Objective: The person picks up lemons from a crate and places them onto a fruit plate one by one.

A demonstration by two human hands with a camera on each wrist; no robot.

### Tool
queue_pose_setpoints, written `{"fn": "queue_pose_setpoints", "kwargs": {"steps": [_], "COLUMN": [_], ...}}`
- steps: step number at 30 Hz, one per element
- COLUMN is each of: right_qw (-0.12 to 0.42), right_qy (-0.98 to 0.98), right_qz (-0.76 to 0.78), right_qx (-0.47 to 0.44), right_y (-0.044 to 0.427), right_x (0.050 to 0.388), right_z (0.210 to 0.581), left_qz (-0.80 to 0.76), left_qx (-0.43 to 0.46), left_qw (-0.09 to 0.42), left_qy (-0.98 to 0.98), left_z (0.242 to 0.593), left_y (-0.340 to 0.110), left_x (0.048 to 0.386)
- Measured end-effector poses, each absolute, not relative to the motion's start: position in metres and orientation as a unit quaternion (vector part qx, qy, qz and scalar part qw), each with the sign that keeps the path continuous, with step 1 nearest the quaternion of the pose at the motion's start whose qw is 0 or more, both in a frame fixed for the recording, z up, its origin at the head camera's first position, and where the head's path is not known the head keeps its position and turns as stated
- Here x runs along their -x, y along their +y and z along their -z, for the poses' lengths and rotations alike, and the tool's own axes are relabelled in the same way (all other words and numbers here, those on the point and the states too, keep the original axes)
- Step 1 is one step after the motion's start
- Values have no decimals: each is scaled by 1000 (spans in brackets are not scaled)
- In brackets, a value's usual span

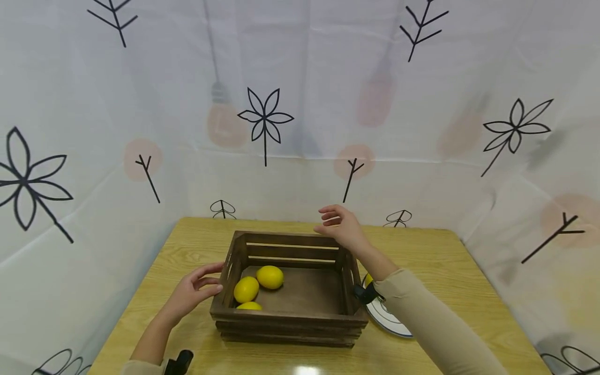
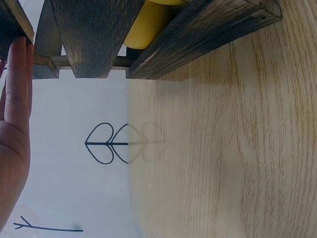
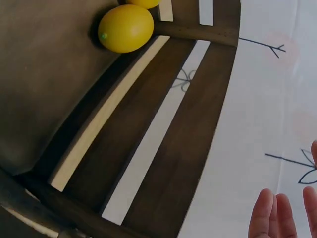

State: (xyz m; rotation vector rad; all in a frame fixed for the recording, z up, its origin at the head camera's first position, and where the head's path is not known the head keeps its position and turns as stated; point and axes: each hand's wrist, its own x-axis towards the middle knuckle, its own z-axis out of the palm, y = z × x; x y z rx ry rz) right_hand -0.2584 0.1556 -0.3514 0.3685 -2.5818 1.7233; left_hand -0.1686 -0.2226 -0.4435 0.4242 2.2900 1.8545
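A dark brown slatted wooden crate [image 1: 290, 328] stands on the table. In its left part lie three lemons: one toward the back [image 1: 270, 277], one in front of it [image 1: 246, 289], and one partly hidden by the front wall [image 1: 249, 306]. My left hand [image 1: 193, 292] is at the crate's left side; in the left wrist view its straight fingers [image 2: 19, 84] reach the top slat and appear to touch it. My right hand [image 1: 344, 229] is over the back right corner, fingers extended and holding nothing. Fingertips of it show in the right wrist view.
To the right of the crate, a white plate [image 1: 391, 325] with a dark rim is partly hidden under my right forearm. Something yellow [image 1: 368, 279] on it shows only in part. Behind the wooden table [image 1: 422, 250] hangs a white patterned cloth [image 1: 300, 187].
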Motion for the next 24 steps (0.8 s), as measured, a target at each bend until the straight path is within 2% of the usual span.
{"fn": "queue_pose_setpoints", "kwargs": {"steps": [11,24], "right_qw": [-13,-68], "right_qy": [-821,-817], "right_qz": [-557,-557], "right_qx": [-125,-134], "right_y": [131,98], "right_x": [259,263], "right_z": [366,388], "left_qz": [-620,-621], "left_qx": [-144,-155], "left_qw": [83,69], "left_qy": [766,765], "left_z": [443,447], "left_y": [-221,-221], "left_x": [168,167]}}
